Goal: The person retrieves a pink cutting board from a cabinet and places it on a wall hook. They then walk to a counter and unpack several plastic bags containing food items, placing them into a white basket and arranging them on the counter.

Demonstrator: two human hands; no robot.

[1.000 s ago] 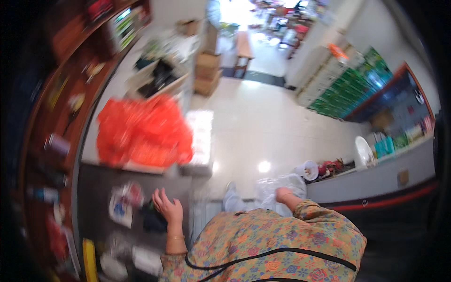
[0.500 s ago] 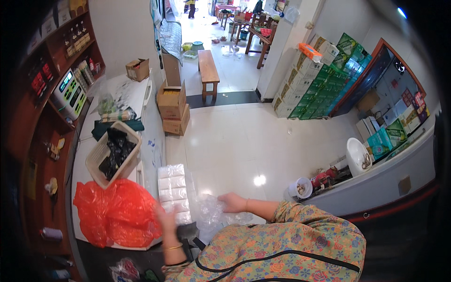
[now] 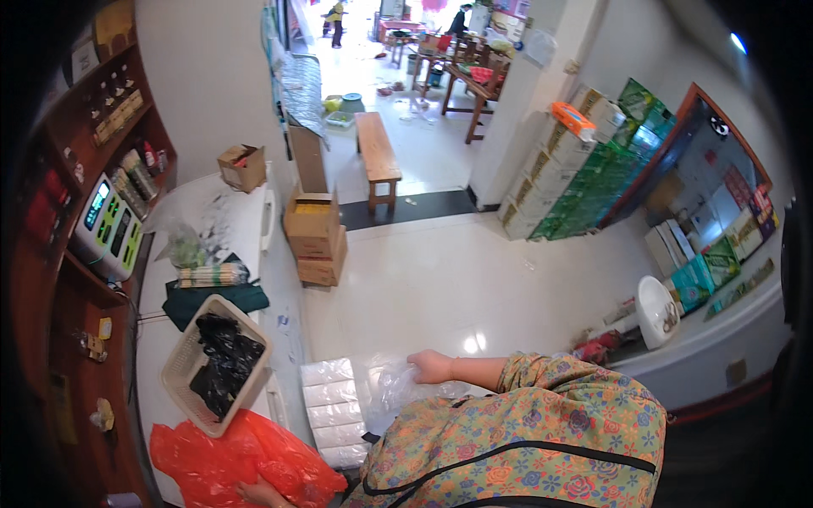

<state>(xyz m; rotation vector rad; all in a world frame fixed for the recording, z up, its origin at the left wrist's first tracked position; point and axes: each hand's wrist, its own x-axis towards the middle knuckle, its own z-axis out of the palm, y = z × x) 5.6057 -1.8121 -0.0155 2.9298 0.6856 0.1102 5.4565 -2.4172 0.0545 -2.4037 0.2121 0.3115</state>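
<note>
My right hand (image 3: 433, 367) is closed on a crumpled clear plastic bag (image 3: 395, 387), held in front of my body. At the lower edge my left hand (image 3: 262, 494) is partly in view, its fingers closed at the near side of a red plastic bag (image 3: 207, 461). That bag lies bunched on the white counter. Between the two hands stands a plastic-wrapped stack of white packs (image 3: 333, 406). Just beyond the red bag sits a cream basket (image 3: 179, 372) with black plastic bags (image 3: 229, 360) inside.
A bundle of sticks (image 3: 212, 275) lies on dark green cloth (image 3: 186, 300) farther along the white counter (image 3: 157, 339). Cardboard boxes (image 3: 315, 241) are stacked beside it. A wooden bench (image 3: 377, 148) is ahead, stacked cartons (image 3: 563, 182) to the right, a white basin (image 3: 650, 313) nearer.
My left hand has moved from the red bag's right edge down to its near side. My right hand keeps the clear bag. The whole view has shifted, and the red bag's shape has changed.
</note>
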